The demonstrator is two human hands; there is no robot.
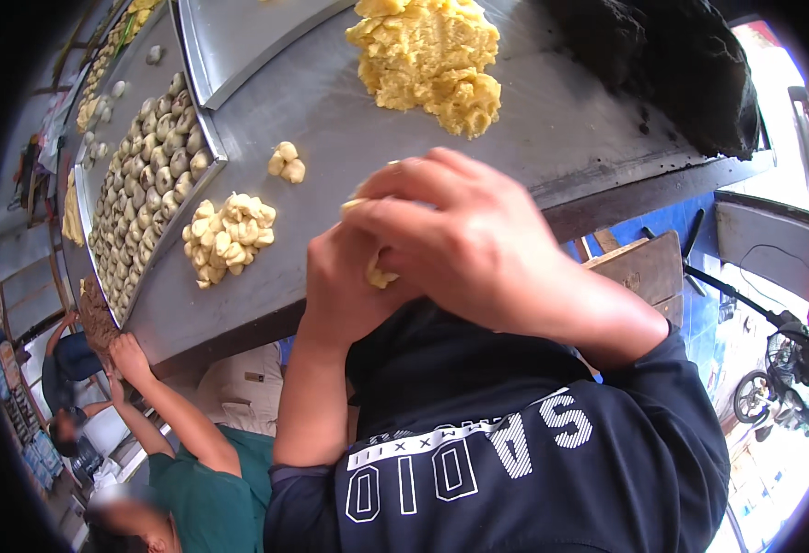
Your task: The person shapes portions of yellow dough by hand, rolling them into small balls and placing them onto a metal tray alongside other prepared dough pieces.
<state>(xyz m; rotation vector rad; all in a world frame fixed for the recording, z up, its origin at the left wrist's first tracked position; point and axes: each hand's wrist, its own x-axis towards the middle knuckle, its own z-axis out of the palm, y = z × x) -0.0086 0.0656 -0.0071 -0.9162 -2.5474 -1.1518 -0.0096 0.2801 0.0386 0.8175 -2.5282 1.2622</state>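
Observation:
In front of my body, both hands come together above the front part of the metal table. My left hand [335, 276] is curled round a piece of soft yellow dough [381, 274] that shows between the palms. My right hand [469, 226] arches over it, fingers bent and slightly blurred, with a bit of yellow at the fingertips. To the left of my hands lies a heap of small pale-yellow dough pieces [229, 238]. Beyond it sits a little cluster of similar pieces [287, 163]. A large rough mass of yellow dough [427, 64] rests farther away.
At left, a metal tray [216, 152] holds rows of filled round dough balls. Another metal tray [266, 41] lies at the far side. A big dark lump [662, 74] covers the far right corner. A co-worker in green [211, 479] touches a brown mass [98, 318].

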